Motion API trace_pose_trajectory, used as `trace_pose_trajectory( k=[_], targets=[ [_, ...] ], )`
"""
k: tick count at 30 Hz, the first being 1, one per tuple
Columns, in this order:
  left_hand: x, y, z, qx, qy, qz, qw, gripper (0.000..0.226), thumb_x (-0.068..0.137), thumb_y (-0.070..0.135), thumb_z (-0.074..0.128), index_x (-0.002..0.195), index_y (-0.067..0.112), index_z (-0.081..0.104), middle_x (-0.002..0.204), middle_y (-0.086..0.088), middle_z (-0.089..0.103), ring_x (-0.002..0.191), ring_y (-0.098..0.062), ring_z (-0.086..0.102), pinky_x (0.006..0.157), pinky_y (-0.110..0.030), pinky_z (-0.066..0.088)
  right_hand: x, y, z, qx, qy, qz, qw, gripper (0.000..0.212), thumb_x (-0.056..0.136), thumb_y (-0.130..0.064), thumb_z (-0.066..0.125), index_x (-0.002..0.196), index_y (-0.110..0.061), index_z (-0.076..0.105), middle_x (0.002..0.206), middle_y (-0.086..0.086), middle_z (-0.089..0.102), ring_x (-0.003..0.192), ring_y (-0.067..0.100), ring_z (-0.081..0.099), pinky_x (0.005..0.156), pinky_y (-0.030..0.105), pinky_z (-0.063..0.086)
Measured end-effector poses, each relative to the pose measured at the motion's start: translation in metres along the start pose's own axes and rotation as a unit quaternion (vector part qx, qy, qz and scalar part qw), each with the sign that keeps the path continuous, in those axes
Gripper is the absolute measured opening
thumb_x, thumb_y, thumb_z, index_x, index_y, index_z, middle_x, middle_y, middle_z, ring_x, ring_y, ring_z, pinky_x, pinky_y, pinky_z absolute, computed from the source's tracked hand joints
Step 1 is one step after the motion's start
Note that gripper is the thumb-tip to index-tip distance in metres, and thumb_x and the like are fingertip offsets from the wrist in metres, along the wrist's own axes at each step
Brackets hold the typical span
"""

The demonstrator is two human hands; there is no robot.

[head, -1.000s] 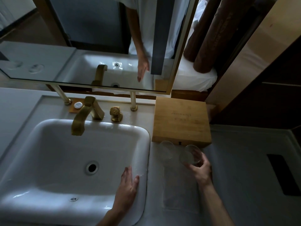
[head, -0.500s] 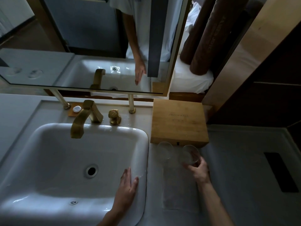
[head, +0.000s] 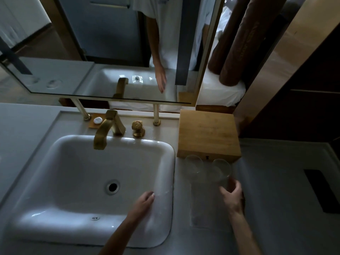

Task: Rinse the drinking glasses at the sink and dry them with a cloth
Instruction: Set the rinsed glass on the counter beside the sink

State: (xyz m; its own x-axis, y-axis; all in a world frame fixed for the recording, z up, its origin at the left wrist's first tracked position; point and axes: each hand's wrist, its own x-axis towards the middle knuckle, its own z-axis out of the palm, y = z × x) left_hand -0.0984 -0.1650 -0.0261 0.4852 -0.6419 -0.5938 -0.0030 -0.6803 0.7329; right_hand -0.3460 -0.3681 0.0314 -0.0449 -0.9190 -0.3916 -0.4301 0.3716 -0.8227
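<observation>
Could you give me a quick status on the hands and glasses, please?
Left hand open, resting on sink rim. Right hand grips right glass; left glass stands beside it. Tap dry, nothing blocking.

A pale table point(head: 276, 181) carries a wooden box point(head: 207, 133), two drinking glasses point(head: 195, 165) just before it — and a folded cloth point(head: 206, 205).

Wooden box point(head: 208, 135) on counter point(head: 276, 181), small white soap point(head: 97, 120) on tray, mirror point(head: 92, 43) above

White sink basin point(head: 77, 181), brass-gold faucet point(head: 106, 129) and knob point(head: 138, 128), light-brown wooden box point(head: 207, 135), pale grey countertop point(head: 276, 181), clear drinking glasses point(head: 222, 169).
</observation>
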Motion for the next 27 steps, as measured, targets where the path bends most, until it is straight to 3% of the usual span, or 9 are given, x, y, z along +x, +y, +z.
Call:
trace_pose_trajectory(
  k=[3, 5, 8, 13, 16, 19, 24, 27],
  targets=[
    [-0.026, 0.009, -0.012, 0.074, 0.009, 0.026, 0.997, 0.012, 0.1, 0.034, 0.054, 0.102, 0.026, 0.062, 0.109, -0.006, 0.069, 0.101, -0.022, 0.064, 0.088, -0.031, 0.047, -0.015, 0.004, -0.006, -0.033, 0.019, -0.031, 0.999, 0.057, 0.082, -0.003, 0.071, 0.135, -0.006, 0.048, 0.132, 0.018, 0.058, 0.121, 0.035, 0.056, 0.103, 0.046, 0.046],
    [-0.034, -0.002, -0.016, 0.156, 0.039, 0.06, 0.985, 0.015, 0.103, 0.029, 0.05, 0.102, 0.023, 0.064, 0.104, -0.004, 0.07, 0.096, -0.021, 0.064, 0.077, -0.027, 0.043, -0.025, 0.007, -0.008, -0.053, 0.023, -0.05, 0.997, 0.052, 0.083, -0.006, 0.071, 0.131, -0.009, 0.052, 0.129, 0.014, 0.061, 0.118, 0.032, 0.059, 0.101, 0.044, 0.049],
    [-0.05, -0.018, -0.022, 0.327, 0.098, 0.085, 0.936, 0.03, 0.101, 0.044, 0.044, 0.109, 0.025, 0.066, 0.108, 0.001, 0.07, 0.103, -0.021, 0.065, 0.081, -0.032, 0.045, -0.04, 0.011, -0.007, -0.059, 0.011, -0.068, 0.996, 0.048, 0.084, -0.003, 0.069, 0.129, -0.01, 0.054, 0.127, 0.011, 0.063, 0.115, 0.029, 0.061, 0.1, 0.042, 0.05],
    [-0.068, -0.052, -0.039, 0.49, 0.106, 0.103, 0.859, 0.045, 0.082, 0.052, 0.033, 0.093, 0.035, 0.073, 0.095, 0.013, 0.071, 0.088, -0.018, 0.068, 0.077, -0.043, 0.044, -0.057, 0.013, 0.01, -0.047, -0.046, -0.088, 0.994, 0.039, 0.086, 0.005, 0.065, 0.122, -0.006, 0.057, 0.118, 0.012, 0.064, 0.112, 0.029, 0.062, 0.094, 0.032, 0.046],
    [-0.073, -0.058, -0.043, 0.474, 0.147, 0.112, 0.861, 0.033, 0.084, 0.046, 0.043, 0.074, 0.027, 0.068, 0.081, 0.008, 0.07, 0.078, -0.019, 0.067, 0.08, -0.04, 0.043, -0.061, 0.01, 0.025, -0.03, -0.07, -0.081, 0.994, 0.039, 0.085, 0.009, 0.065, 0.121, -0.005, 0.056, 0.116, 0.013, 0.063, 0.112, 0.03, 0.061, 0.096, 0.035, 0.047],
    [-0.075, -0.059, -0.039, 0.462, 0.207, 0.15, 0.85, 0.025, 0.082, 0.04, 0.049, 0.067, 0.025, 0.063, 0.073, 0.005, 0.067, 0.072, -0.021, 0.066, 0.076, -0.038, 0.043, -0.064, 0.004, 0.042, -0.001, -0.08, -0.068, 0.995, 0.051, 0.084, 0.006, 0.069, 0.13, -0.004, 0.05, 0.123, 0.014, 0.059, 0.118, 0.031, 0.058, 0.105, 0.043, 0.046],
    [-0.077, -0.059, -0.038, 0.431, 0.236, 0.142, 0.859, 0.022, 0.079, 0.036, 0.054, 0.063, 0.023, 0.058, 0.068, 0.002, 0.065, 0.07, -0.023, 0.064, 0.073, -0.037, 0.043, -0.063, -0.015, 0.069, 0.01, -0.088, -0.056, 0.994, 0.083, 0.081, 0.0, 0.075, 0.149, -0.007, 0.028, 0.146, 0.017, 0.043, 0.135, 0.031, 0.043, 0.103, 0.029, 0.037],
    [-0.078, -0.057, -0.037, 0.423, 0.234, 0.134, 0.865, 0.022, 0.078, 0.036, 0.054, 0.061, 0.023, 0.058, 0.067, 0.002, 0.064, 0.069, -0.022, 0.063, 0.073, -0.036, 0.043, -0.054, -0.024, 0.086, 0.016, -0.081, -0.049, 0.995, 0.094, 0.078, 0.0, 0.077, 0.152, -0.008, 0.019, 0.153, 0.019, 0.034, 0.14, 0.032, 0.036, 0.104, 0.028, 0.034]
  ],
)
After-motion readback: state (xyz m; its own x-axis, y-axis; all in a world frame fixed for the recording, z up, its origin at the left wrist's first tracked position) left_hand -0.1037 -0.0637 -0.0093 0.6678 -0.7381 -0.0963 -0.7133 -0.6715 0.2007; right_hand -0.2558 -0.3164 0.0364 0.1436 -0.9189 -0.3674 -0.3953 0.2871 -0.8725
